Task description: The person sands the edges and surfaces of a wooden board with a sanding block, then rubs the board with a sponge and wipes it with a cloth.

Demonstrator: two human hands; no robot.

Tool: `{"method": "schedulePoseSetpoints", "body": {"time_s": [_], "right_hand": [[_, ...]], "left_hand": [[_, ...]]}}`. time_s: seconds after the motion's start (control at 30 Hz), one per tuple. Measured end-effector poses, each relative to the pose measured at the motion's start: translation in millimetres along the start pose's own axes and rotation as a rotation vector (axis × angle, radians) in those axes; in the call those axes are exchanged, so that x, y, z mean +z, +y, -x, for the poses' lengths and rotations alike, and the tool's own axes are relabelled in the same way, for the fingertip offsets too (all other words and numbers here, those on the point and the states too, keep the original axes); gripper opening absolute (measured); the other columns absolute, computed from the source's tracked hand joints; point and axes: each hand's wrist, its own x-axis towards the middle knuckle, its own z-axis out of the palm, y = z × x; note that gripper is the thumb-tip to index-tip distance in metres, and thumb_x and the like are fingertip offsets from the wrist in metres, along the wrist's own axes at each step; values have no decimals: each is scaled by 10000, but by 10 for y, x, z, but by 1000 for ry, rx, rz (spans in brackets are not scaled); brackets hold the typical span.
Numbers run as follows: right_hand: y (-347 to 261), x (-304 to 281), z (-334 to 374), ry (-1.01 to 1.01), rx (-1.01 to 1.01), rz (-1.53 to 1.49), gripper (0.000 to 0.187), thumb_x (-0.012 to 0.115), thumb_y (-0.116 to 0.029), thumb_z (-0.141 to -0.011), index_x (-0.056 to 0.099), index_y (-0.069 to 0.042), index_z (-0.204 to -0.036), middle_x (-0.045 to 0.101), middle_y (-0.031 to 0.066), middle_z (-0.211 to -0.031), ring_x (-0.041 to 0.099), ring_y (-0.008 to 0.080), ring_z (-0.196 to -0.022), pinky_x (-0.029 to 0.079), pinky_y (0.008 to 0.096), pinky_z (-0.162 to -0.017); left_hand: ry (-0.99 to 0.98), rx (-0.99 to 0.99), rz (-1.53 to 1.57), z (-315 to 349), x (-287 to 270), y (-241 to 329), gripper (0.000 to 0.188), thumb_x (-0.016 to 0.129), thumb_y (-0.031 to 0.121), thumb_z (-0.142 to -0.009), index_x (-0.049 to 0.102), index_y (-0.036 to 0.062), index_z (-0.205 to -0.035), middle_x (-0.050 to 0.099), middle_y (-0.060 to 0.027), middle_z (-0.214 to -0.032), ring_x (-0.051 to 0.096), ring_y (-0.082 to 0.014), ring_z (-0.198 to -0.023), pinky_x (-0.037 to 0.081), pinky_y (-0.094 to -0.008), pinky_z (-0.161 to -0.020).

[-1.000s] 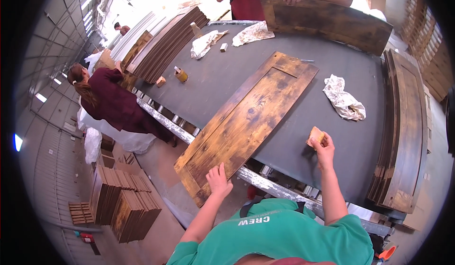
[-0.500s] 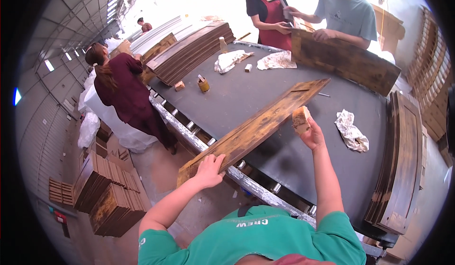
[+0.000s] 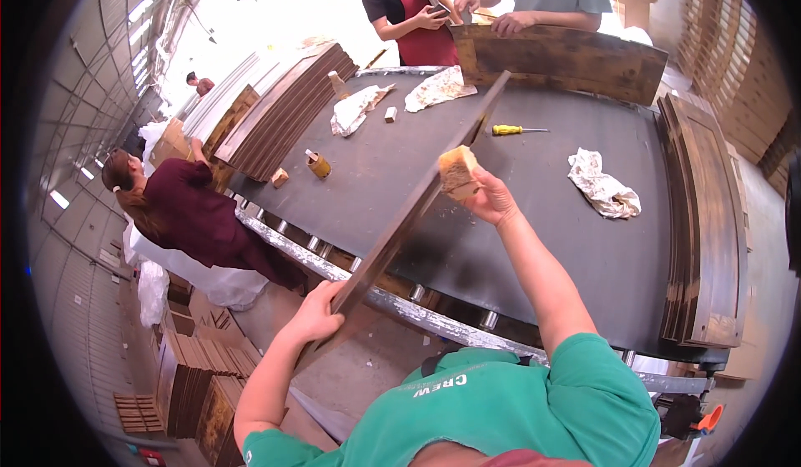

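A long brown wooden board (image 3: 390, 237) stands tilted on its edge, slanting across the grey work table (image 3: 534, 258). My left hand (image 3: 319, 313) is closed around its near end, which sticks out past the table's front edge. In my right hand (image 3: 491, 200) is a tan, brown-stained sponge block (image 3: 458, 172), held between thumb and fingers. The block overlaps the board's upper edge, about midway along; I cannot tell whether they touch. Beyond the board lies a yellow-handled screwdriver (image 3: 519, 130), and a crumpled stained white rag (image 3: 602, 185) is to the right.
Stacked dark boards stand at the right (image 3: 709, 225) and far left (image 3: 284, 116). A small brown pot (image 3: 318, 165), another block (image 3: 279, 178) and two rags (image 3: 359, 110) lie farther back. Two people stand across the table, one behind an upright panel (image 3: 559, 62); another person (image 3: 188, 208) stands left.
The board has turned from showing its broad face to standing nearly edge-on. My right hand has moved left with the sponge block to the board's edge. More of the screwdriver shows.
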Motion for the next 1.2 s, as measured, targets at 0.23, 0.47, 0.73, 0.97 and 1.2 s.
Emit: {"method": "schedulePoseSetpoints", "body": {"time_s": [0.23,0.47,0.73,0.97,1.2], "right_hand": [[214,397,-86,-24,61,136,604,703,-186,-788,435,-81,-1319,540,53,-1256,515,197,-1162,416,371,-975],[375,241,-32,274,1,285,521,732,-145,-774,492,-20,-1220,587,60,-1109,577,153,-1000,457,306,-891],[256,187,-58,582,-179,453,542,727,-99,-795,442,17,-1241,603,111,-1112,610,183,-990,490,299,-865],[451,81,-4,565,-145,489,574,757,-113,-772,445,26,-1234,608,110,-1092,619,181,-974,503,318,-839],[313,117,78,550,-193,453,541,760,-126,-774,483,47,-1205,622,109,-1046,641,165,-903,533,283,-770]], "left_hand": [[-182,-197,421,368,-305,47,644,698,-26,-655,492,19,-1263,582,-54,-1132,504,-140,-1082,382,-290,-968],[-104,-205,386,435,-275,-68,583,707,-5,-715,505,40,-1259,612,-70,-1130,540,-149,-1065,404,-291,-946],[29,-270,219,494,-389,-17,468,738,80,-729,570,30,-1164,656,-86,-1015,596,-148,-946,467,-305,-848],[67,-186,233,504,-203,-297,454,768,140,-731,594,36,-1137,668,-97,-987,613,-159,-937,480,-314,-845],[56,-191,175,403,-163,-15,458,748,124,-758,581,41,-1176,671,-113,-1034,615,-159,-976,471,-313,-873]]}}
